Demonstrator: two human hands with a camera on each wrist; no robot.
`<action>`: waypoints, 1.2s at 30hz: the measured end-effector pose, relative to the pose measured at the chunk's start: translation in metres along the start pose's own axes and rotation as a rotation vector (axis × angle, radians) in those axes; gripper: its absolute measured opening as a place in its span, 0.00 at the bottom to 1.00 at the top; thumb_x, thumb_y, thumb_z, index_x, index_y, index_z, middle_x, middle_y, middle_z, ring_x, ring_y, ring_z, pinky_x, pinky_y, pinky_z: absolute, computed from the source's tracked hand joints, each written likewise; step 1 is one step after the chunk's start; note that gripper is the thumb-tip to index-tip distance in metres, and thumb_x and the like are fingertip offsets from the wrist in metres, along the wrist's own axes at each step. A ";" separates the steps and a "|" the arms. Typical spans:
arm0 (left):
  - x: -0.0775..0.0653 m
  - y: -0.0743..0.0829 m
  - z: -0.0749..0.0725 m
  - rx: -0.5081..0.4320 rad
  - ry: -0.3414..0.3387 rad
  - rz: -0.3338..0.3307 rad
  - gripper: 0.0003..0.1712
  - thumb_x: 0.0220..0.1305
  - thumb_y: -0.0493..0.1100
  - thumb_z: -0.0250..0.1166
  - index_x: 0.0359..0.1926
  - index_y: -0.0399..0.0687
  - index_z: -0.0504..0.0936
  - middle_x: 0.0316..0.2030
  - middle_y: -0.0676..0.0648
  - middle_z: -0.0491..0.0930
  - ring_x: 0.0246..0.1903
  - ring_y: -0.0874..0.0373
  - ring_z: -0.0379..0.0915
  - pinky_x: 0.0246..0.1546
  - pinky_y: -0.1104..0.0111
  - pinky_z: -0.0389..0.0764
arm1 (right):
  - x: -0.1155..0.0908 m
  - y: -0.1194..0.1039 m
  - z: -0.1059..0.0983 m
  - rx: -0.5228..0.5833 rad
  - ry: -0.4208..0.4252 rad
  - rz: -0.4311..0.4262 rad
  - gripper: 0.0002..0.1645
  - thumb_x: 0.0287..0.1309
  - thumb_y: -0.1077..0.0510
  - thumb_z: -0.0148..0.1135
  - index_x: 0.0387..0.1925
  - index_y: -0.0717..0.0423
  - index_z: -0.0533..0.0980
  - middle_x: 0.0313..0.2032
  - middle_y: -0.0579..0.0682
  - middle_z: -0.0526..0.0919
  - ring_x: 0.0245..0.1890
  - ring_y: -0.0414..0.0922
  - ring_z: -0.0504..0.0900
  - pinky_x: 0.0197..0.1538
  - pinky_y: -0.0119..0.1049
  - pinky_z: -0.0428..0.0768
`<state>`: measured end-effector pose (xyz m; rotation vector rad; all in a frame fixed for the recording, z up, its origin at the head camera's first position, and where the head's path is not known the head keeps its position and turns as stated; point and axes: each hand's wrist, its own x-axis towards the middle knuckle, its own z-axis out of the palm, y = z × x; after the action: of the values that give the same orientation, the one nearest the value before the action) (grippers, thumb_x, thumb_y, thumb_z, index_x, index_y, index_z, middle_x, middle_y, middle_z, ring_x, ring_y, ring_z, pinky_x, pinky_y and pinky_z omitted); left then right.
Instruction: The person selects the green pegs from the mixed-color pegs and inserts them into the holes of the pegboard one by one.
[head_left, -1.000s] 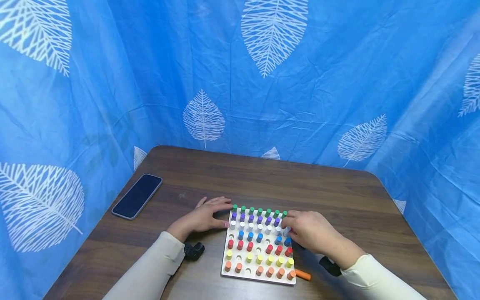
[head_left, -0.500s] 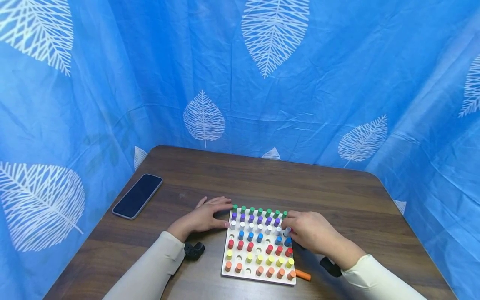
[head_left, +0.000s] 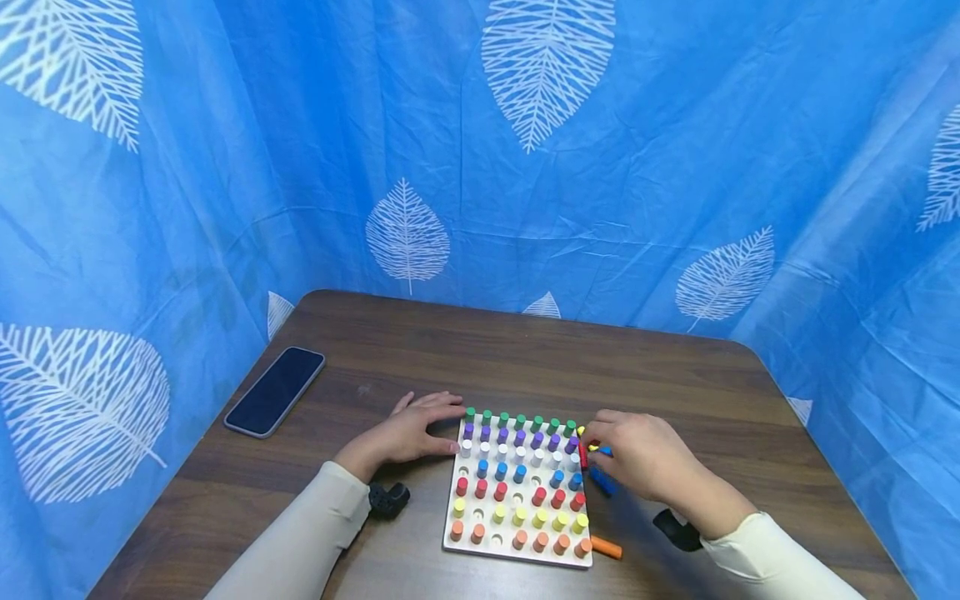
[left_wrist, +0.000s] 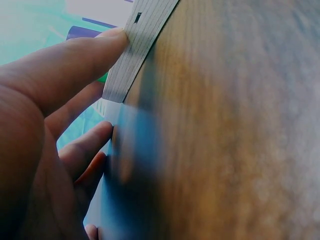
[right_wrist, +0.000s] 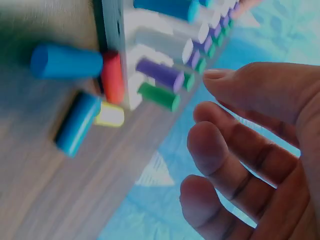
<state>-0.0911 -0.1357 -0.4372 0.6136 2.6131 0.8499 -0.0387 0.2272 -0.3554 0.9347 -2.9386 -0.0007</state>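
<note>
A pale pegboard (head_left: 506,560) carries rows of green, purple, white, blue, red, yellow and orange pegs, with bare holes in the lower rows. At its left edge lies my left hand (head_left: 408,435), the thumb (left_wrist: 107,45) touching the board's side and the fingers reaching toward the far corner. My right hand (head_left: 637,454) hovers just right of the board, fingers loosely bent, nothing between thumb and fingertips. Near it, a white peg (head_left: 574,460) and a purple peg (right_wrist: 160,74) stand at the right ends of their rows. Partly under this hand lie loose pegs: red (right_wrist: 112,77), yellow (right_wrist: 110,114) and blue (right_wrist: 67,62).
An orange peg (head_left: 607,547) lies against the board's near right corner. A phone (head_left: 275,392) rests at the table's left side. Behind the wooden table (head_left: 525,350) hangs a blue curtain (head_left: 465,167) with white leaf prints.
My right hand has drawn back to the right from the white row's end peg, which now stands uncovered, as do the end purple peg and several loose pegs. My left hand stays put.
</note>
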 end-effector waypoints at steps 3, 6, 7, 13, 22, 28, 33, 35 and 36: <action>0.000 0.000 0.000 0.005 0.003 -0.001 0.37 0.69 0.59 0.70 0.76 0.61 0.73 0.80 0.51 0.64 0.84 0.47 0.49 0.82 0.35 0.35 | -0.007 0.007 -0.003 0.017 -0.035 0.092 0.07 0.58 0.51 0.79 0.37 0.38 0.87 0.34 0.32 0.83 0.27 0.27 0.76 0.31 0.29 0.79; 0.001 0.000 0.000 0.014 0.005 -0.002 0.37 0.69 0.60 0.71 0.76 0.61 0.73 0.80 0.51 0.64 0.84 0.47 0.49 0.82 0.35 0.35 | -0.014 0.011 0.002 0.059 -0.096 0.176 0.06 0.58 0.50 0.78 0.36 0.37 0.86 0.32 0.30 0.81 0.27 0.28 0.74 0.31 0.31 0.78; 0.001 0.001 0.000 0.018 0.004 -0.003 0.37 0.69 0.60 0.70 0.76 0.61 0.73 0.80 0.51 0.64 0.84 0.47 0.49 0.82 0.35 0.35 | -0.016 0.011 0.005 0.071 -0.115 0.198 0.07 0.58 0.49 0.78 0.35 0.37 0.85 0.31 0.30 0.81 0.27 0.28 0.74 0.31 0.32 0.77; 0.000 0.001 0.000 0.017 0.001 0.000 0.37 0.69 0.59 0.71 0.76 0.60 0.73 0.80 0.51 0.64 0.84 0.46 0.49 0.82 0.35 0.35 | -0.025 0.008 0.025 0.145 -0.185 0.293 0.08 0.57 0.46 0.79 0.33 0.34 0.84 0.28 0.28 0.79 0.26 0.30 0.72 0.31 0.32 0.75; -0.001 0.000 0.001 0.011 -0.003 0.003 0.37 0.70 0.58 0.71 0.76 0.60 0.73 0.80 0.50 0.64 0.84 0.46 0.49 0.82 0.35 0.35 | -0.029 0.003 0.042 0.195 -0.209 0.362 0.10 0.56 0.46 0.80 0.32 0.32 0.83 0.25 0.31 0.75 0.24 0.33 0.70 0.28 0.31 0.70; 0.000 0.000 0.001 0.012 0.000 0.000 0.37 0.69 0.59 0.71 0.76 0.61 0.73 0.80 0.50 0.65 0.84 0.46 0.49 0.82 0.35 0.35 | -0.030 0.001 0.047 0.183 -0.194 0.355 0.11 0.56 0.51 0.80 0.35 0.30 0.84 0.27 0.30 0.76 0.27 0.33 0.72 0.33 0.33 0.75; 0.000 0.000 0.001 0.013 0.003 -0.002 0.37 0.69 0.60 0.71 0.76 0.61 0.73 0.80 0.51 0.65 0.84 0.47 0.49 0.82 0.35 0.34 | -0.032 -0.001 0.049 0.175 -0.147 0.318 0.13 0.55 0.54 0.81 0.33 0.33 0.83 0.31 0.30 0.79 0.32 0.32 0.75 0.39 0.37 0.81; 0.000 0.000 0.001 0.010 0.004 -0.001 0.37 0.69 0.59 0.71 0.76 0.61 0.73 0.80 0.51 0.65 0.84 0.47 0.49 0.82 0.35 0.34 | -0.033 0.000 0.049 0.172 -0.119 0.294 0.14 0.53 0.55 0.81 0.32 0.33 0.82 0.30 0.30 0.78 0.31 0.31 0.73 0.43 0.40 0.81; 0.000 0.000 0.001 0.007 0.005 -0.001 0.37 0.69 0.59 0.71 0.76 0.61 0.73 0.80 0.51 0.65 0.84 0.47 0.49 0.82 0.35 0.34 | -0.034 0.001 0.048 0.173 -0.106 0.283 0.14 0.53 0.55 0.81 0.32 0.34 0.82 0.29 0.29 0.78 0.30 0.32 0.71 0.44 0.41 0.80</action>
<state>-0.0909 -0.1352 -0.4378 0.6134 2.6222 0.8431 -0.0142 0.2466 -0.4053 0.5401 -3.1833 0.2265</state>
